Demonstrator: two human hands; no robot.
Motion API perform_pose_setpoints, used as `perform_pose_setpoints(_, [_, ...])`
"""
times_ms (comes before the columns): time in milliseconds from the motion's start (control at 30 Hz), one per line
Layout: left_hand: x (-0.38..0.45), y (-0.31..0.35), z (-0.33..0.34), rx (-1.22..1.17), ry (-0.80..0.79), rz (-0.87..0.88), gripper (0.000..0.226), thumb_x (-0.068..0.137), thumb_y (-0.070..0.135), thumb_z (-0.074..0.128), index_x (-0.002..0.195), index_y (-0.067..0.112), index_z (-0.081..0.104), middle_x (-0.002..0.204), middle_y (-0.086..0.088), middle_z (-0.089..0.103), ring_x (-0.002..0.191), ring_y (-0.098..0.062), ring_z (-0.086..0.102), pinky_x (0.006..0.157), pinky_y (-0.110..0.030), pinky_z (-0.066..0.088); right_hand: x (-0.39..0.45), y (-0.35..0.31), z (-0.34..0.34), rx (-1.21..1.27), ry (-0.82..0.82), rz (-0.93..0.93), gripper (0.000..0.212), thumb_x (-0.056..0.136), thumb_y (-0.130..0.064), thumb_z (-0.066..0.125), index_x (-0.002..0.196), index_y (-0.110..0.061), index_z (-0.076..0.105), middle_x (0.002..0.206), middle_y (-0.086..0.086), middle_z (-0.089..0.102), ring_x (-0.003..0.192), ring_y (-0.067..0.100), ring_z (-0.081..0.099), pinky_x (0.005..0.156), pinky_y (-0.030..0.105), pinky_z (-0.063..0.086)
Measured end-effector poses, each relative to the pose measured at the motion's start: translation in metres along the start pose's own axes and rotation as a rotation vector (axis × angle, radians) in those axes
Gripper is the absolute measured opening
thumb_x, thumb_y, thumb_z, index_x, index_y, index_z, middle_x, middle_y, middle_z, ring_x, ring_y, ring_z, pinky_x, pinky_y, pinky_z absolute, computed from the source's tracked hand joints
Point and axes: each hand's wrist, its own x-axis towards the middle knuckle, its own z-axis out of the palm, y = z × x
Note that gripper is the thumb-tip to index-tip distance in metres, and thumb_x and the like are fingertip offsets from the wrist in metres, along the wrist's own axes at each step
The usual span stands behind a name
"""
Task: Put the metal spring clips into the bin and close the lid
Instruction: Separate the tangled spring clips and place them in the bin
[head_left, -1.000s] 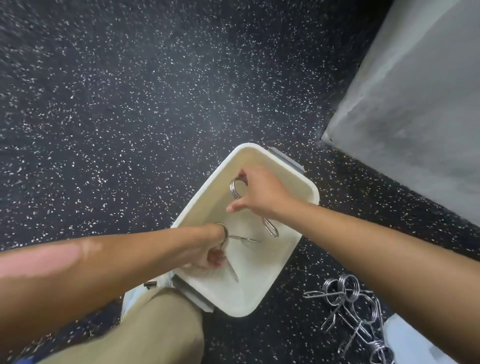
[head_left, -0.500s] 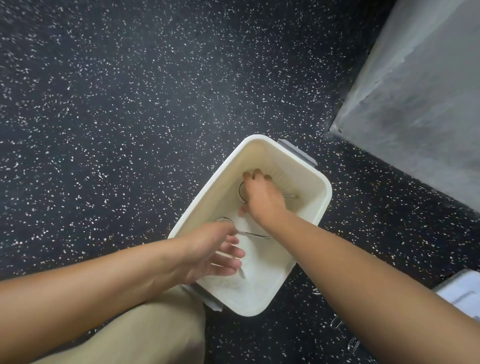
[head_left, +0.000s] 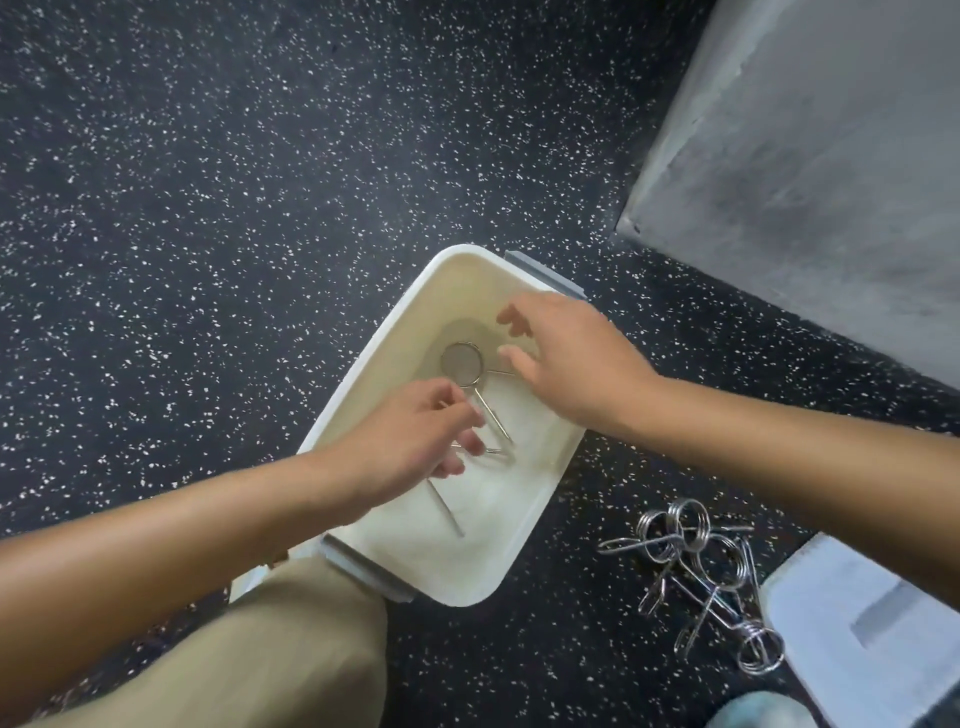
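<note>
White bin (head_left: 395, 332) rim beneath both empty hands.

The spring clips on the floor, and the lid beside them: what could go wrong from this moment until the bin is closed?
1. The pile of clips on the floor looks tangled, so lifting one may drag others along and drop them outside the bin.
2. The clips in the bin have long legs; one left leaning on the wall could stop the lid from seating.
3. Both the left hand and the right hand are open above the bin; a finger could catch on a clip.
</note>
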Motion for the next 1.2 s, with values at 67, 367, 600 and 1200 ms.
perform_pose_setpoints(67, [-0.003, 0.012, 0.007, 0.067, -0.002, 0.061, 0.022, 0.097, 0.027, 0.056, 0.105, 0.009, 0.065, 0.088, -0.004, 0.077, 0.066, -0.016, 0.064, 0.079, -0.042, 0.057, -0.027, 0.005, -0.028, 0.038, 0.011, -0.033, 0.021, 0.098, -0.029, 0.058, 0.117, -0.022, 0.064, 0.108, -0.008, 0.066, 0.100, 0.010, 0.058, 0.088, 0.029, 0.048])
perform_pose_setpoints(367, [-0.024, 0.047, 0.053, 0.339, -0.105, 0.289, 0.022, 0.097, 0.037, 0.053, 0.096, 0.020, 0.066, 0.082, 0.001, 0.074, 0.068, -0.009, 0.064, 0.071, -0.033, 0.051, -0.156, 0.079, -0.055, 0.170, 0.009, 0.240, 0.013, 0.096, -0.031, 0.062, 0.108, -0.032, 0.068, 0.099, -0.022, 0.068, 0.091, -0.009, 0.060, 0.075, 0.008, 0.044])
perform_pose_setpoints(600, [-0.029, 0.051, 0.124, 0.545, -0.279, 0.398, 0.013, 0.098, 0.035, 0.053, 0.095, 0.028, 0.064, 0.082, 0.004, 0.073, 0.078, -0.015, 0.068, 0.076, -0.042, 0.055, -0.229, 0.142, -0.003, 0.397, 0.146, 0.552, 0.010, 0.095, -0.023, 0.067, 0.102, -0.030, 0.068, 0.092, -0.016, 0.071, 0.085, -0.001, 0.064, 0.073, 0.011, 0.047])
perform_pose_setpoints(1200, [0.054, -0.018, 0.266, 1.712, -0.297, 0.693, 0.051, 0.091, 0.015, 0.059, 0.138, 0.006, 0.044, 0.163, -0.023, 0.012, 0.139, -0.037, 0.030, 0.103, -0.041, 0.043, -0.301, 0.177, 0.071, 0.637, 0.277, 0.823, 0.011, 0.095, -0.020, 0.066, 0.100, -0.030, 0.069, 0.094, -0.012, 0.070, 0.089, -0.003, 0.062, 0.069, 0.000, 0.040])
